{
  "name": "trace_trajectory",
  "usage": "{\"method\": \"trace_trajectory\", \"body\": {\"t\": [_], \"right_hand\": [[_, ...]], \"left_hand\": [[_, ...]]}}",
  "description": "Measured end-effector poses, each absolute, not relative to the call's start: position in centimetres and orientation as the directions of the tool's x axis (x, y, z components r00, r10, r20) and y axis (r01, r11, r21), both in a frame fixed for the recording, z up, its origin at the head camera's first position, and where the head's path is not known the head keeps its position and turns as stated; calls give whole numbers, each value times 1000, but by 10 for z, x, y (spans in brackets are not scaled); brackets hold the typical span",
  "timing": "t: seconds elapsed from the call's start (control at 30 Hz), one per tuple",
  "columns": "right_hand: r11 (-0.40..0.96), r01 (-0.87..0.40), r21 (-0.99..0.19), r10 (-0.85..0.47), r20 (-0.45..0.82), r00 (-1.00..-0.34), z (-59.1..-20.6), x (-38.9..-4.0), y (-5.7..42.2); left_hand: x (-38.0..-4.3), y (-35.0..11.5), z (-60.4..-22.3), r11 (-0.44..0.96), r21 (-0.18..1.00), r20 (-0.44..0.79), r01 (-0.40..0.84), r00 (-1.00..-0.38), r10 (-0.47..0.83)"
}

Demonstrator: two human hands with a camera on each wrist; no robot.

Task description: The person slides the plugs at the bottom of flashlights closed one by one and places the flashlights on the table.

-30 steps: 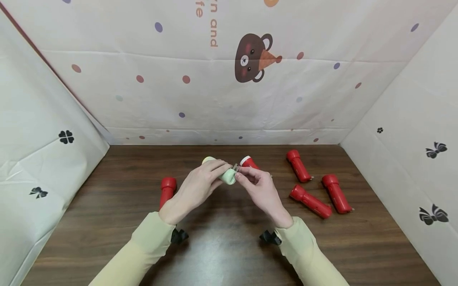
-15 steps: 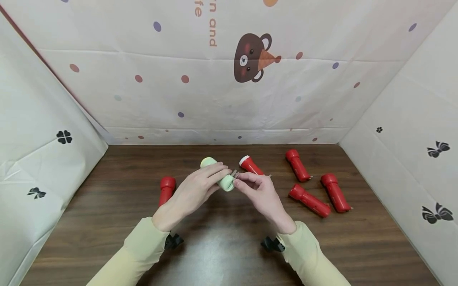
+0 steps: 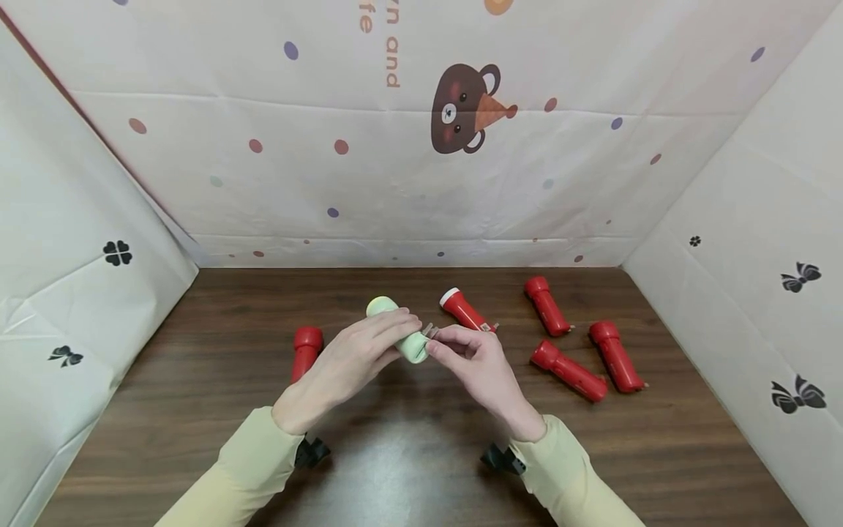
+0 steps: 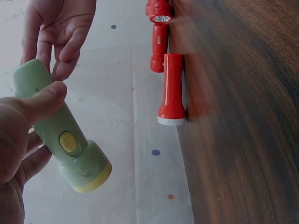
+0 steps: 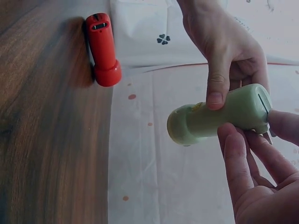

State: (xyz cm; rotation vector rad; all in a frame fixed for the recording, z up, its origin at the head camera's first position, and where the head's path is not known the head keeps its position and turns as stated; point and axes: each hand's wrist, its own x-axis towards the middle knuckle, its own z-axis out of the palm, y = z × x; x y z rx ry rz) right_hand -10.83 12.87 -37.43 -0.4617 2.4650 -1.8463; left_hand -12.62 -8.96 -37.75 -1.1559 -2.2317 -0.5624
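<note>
A pale green flashlight (image 3: 413,348) with a yellow rim and yellow switch is held above the table, tilted, its tail towards my right hand. My left hand (image 3: 362,351) grips its body; in the left wrist view the thumb lies along the side of the flashlight (image 4: 70,122). At the tail end, my right hand (image 3: 479,367) pinches with thumb and fingers beside small metal plug prongs (image 3: 429,330). The right wrist view shows the slotted tail of the flashlight (image 5: 254,108), with a metal prong (image 5: 267,137) partly hidden by the right fingers.
Behind the right hand lies a red flashlight (image 3: 465,310) with a white rim. Several all-red flashlights lie around: one at left (image 3: 306,353), partly behind the left wrist, others at right (image 3: 569,372). Printed white sheets (image 3: 276,190) wall the back and sides of the wooden table (image 3: 217,322).
Both hands have drifted slightly left and nearer to me with the green flashlight. The right fingers stay at its tail, by the prongs. The red flashlights have not moved.
</note>
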Motion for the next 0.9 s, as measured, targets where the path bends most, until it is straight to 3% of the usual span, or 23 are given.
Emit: {"method": "trace_trajectory", "body": {"t": [0.9], "right_hand": [[204,-219,-954,-286,156,-945,-374,-103,127]], "left_hand": [[-122,-95,-376,525,42,642,850,-425,638]]}}
